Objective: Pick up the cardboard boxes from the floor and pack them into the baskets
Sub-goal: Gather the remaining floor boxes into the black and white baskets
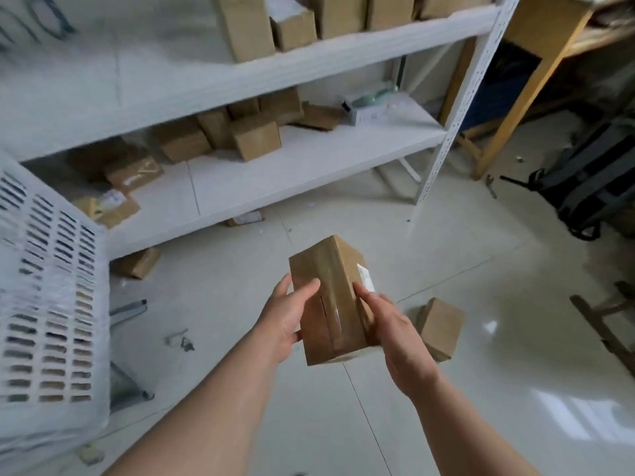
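Note:
A taped brown cardboard box [331, 297] with a white label on its right side is held above the floor between both hands. My left hand [283, 316] grips its left side, thumb on the top face. My right hand [391, 324] grips its right side. A second small cardboard box [439, 328] lies on the floor just right of my right hand. Another box [137, 262] lies on the floor under the shelf edge, and a flat one [245, 218] lies further back. A white slotted plastic basket [48, 304] stands at the left.
A white metal shelf unit [275, 166] holds several cardboard boxes on two levels. A wooden table leg [515, 108] stands at the back right, a dark backpack [591, 180] lies on the floor at the right, and a wooden frame [604, 324] sits at the right edge. Small debris dots the pale tiles.

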A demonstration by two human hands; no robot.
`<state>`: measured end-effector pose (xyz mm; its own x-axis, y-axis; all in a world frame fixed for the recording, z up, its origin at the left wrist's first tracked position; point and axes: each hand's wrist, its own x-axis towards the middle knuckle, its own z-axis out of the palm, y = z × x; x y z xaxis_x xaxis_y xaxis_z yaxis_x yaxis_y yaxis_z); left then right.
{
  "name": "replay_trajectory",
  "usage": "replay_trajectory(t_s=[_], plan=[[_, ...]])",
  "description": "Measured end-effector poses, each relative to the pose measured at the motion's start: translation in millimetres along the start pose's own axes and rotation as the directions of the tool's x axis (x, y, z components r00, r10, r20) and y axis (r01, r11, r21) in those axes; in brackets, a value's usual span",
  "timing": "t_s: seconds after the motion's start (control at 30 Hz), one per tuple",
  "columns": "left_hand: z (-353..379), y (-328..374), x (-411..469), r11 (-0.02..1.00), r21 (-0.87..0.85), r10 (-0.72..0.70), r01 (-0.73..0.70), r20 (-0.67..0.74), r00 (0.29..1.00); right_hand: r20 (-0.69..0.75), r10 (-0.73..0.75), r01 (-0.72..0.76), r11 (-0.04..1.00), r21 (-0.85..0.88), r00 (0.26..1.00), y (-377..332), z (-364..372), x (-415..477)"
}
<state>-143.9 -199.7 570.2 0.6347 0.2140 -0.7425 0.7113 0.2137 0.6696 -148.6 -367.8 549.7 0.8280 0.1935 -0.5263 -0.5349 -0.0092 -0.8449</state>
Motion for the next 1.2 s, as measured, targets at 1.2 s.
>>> replay_trajectory(t_s=[1.2], plan=[[-583.6,-35.2,-435.5,0.853,-0.387,-0.002,-0.351,-0.674,0.739,0.593,0.225,-0.07,0.959,-0.274,0.773,-137.0,601.6,-353.9]])
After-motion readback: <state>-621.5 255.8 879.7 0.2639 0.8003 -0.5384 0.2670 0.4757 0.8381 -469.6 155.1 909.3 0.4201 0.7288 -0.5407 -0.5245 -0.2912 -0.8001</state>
